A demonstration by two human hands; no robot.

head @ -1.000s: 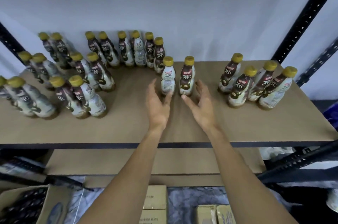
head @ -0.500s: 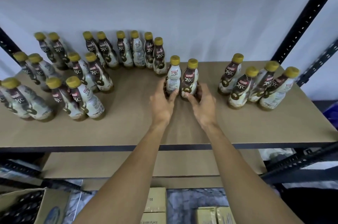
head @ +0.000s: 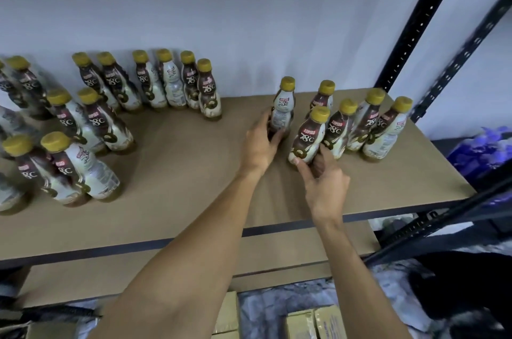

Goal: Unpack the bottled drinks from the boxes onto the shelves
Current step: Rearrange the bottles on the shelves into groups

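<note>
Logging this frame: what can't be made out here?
Head view only.
1. Lower part of the white-label bottle: covered by the left hand.
2. Whether the Kopiko bottle in the right hand touches the shelf: thumb and fingers cover its base.
3. Far-left bottles: cut by the left edge, blurred; count unclear.
4. Cardboard boxes below: cut by the bottom edge, contents unseen.
5. Purple object at right: too blurred to identify.

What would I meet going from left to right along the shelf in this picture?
A crowd of bottles → bare shelf → left hand gripping the white-faced bottle → brown-faced bottle gripped by the right hand → right-end bottles → black post.
</note>
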